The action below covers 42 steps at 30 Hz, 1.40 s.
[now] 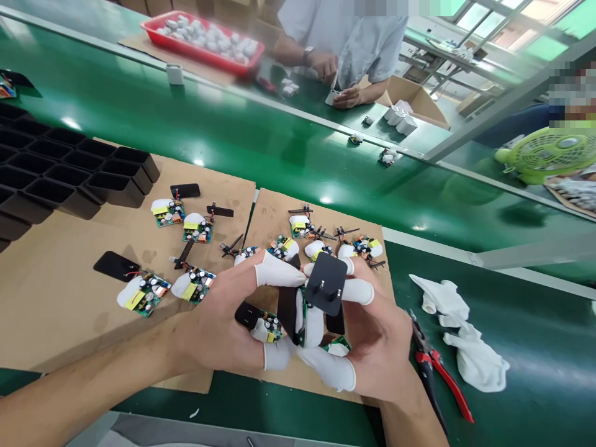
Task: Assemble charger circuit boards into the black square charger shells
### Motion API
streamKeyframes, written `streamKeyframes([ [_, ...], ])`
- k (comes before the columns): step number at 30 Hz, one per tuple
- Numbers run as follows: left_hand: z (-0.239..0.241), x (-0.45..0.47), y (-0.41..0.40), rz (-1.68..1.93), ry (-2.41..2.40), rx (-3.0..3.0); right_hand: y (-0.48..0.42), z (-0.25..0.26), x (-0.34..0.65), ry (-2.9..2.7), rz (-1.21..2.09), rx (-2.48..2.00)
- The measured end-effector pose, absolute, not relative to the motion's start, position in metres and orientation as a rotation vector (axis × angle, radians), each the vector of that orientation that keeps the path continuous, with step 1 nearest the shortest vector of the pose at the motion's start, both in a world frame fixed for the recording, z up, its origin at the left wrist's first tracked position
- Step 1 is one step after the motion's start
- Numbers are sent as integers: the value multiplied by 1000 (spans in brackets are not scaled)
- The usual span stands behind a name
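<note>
White finger cots cover the working fingertips of both hands. Between the thumb and fingers of my left hand (228, 316) is a black plastic case (288, 310), tilted, with its opening toward the right. My right hand (379, 332) grips a circuit board (311, 323) coated with white compound, whose edge is at the case's mouth; how far it sits inside I cannot tell. A black plug plate (326, 282) with two metal pins stands over the board, by the right fingers. Below and behind the hands lie similar boards with wired plug plates, such as one board (144, 293) on the left.
Cardboard sheets (69, 298) cover part of the green bench. Black cases (60, 167) stand in rows at left. Red-handled pliers (435, 363) and crumpled white gloves (479, 357) lie at right. Across the green belt (223, 136), a co-worker's hands (347, 96) hold a white part near a red tray (153, 36).
</note>
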<state>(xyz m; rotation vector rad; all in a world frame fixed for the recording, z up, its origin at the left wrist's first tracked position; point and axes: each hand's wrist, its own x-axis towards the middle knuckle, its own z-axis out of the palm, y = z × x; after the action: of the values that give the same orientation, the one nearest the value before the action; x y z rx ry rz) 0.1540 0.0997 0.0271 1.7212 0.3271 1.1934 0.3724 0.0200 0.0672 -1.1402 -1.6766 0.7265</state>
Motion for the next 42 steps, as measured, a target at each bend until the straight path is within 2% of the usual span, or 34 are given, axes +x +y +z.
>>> streamKeyframes([
  [7, 21, 161, 94, 1195, 340, 1515, 21, 69, 373, -1689, 797, -1168],
  [14, 12, 162, 99, 1208, 387, 1556, 23, 63, 360, -1611, 774, -1242],
  [21, 29, 161, 99, 1279, 233, 1491, 15, 72, 346, -1538, 591, -1101],
  [27, 56, 128, 43, 1290, 333, 1690, -54, 65, 303, -1447, 420, -1213],
  [34, 28, 94, -34, 1343, 474, 1560, -114, 41, 246, -1393, 446, -1311],
  [42, 21, 86, -59, 1444, 501, 1515, -137, 25, 207, -1177, 290, -1091],
])
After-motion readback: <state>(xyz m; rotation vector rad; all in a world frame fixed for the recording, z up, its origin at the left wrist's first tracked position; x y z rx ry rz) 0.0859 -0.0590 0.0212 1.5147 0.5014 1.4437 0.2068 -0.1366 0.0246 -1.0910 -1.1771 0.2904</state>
